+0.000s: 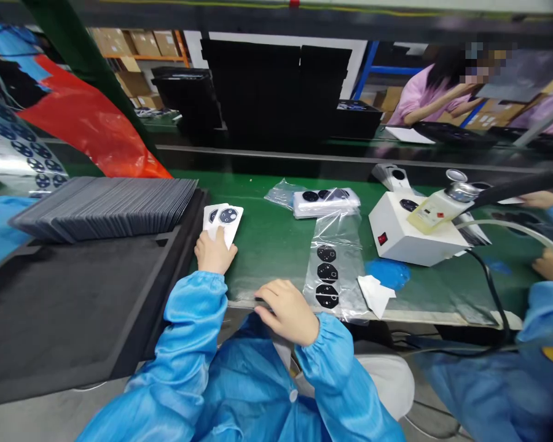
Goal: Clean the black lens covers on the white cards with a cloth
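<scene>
Holding two white cards with round dark camera rings on them, the left hand sat just past the near edge of the green mat, in the middle of the frame. Its fingers were bent shut around the low end of the cards, and the top of the cards stuck up past them. The right hand lay lower down, by the front edge of the mat. Its fingers were curved and a little open, and they had hold of nothing. They were just beside a clear plastic bag with black shapes in it.

A black tray ran along the left side, very near the cards. Rows of flat gray pieces stood leaning in it. To the right of the cards, there was open green mat before the bag. Farther right stood a white machine with a red switch, and a blue glove and a white tissue lay in front of it. At the right edge of the frame, a co-worker's two hands were at work. Up top, past the belt, a person in a pink shirt sat at another bench.
</scene>
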The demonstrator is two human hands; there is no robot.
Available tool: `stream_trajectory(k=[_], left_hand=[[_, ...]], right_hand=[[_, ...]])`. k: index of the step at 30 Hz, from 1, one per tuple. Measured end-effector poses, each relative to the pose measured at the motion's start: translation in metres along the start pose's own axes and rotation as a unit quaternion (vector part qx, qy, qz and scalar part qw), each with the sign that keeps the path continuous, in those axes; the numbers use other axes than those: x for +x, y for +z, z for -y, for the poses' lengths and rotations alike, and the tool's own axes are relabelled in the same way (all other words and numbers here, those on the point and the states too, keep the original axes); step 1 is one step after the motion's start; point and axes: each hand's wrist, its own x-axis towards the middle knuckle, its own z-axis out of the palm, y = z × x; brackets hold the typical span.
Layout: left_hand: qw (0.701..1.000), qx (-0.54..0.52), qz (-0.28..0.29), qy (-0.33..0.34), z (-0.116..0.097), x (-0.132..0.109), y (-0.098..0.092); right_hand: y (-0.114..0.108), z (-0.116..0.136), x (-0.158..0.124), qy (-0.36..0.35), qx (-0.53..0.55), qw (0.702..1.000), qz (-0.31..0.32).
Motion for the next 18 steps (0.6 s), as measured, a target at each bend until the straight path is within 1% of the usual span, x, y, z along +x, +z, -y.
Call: stream_trajectory(k=[3,8,10,12,14,16,18], left_hand=[[0.999,-0.019,0.007,0.035,0.003,-0.010,-0.002],[0.985,-0.085,0.039,0.144,0.020,-0.056,-0.003],[0.977,-0.116,0.049,0.172,0.030,-0.069,-0.003],[0.972,-0.144,0.043,0.180,0.037,-0.072,-0.005],[0.970,-0.164,0.025,0.176,0.038,-0.071,-0.011],[0.970,-0.178,-0.001,0.167,0.032,-0.073,-0.020],[0.966,-0.197,-0.027,0.166,0.019,-0.082,-0.029]], right_hand=[[0.000,0.002,-0.003,0.012,0.010,1.000,-0.004],[0.000,0.004,-0.015,0.041,0.037,0.998,-0.031],[0.002,0.005,-0.017,0.051,0.052,0.996,-0.045],[0.004,0.004,-0.017,0.062,0.071,0.994,-0.062],[0.005,0.003,-0.015,0.078,0.099,0.988,-0.090],[0.005,0.001,-0.012,0.103,0.139,0.976,-0.134],[0.002,-0.001,-0.011,0.130,0.180,0.958,-0.181]])
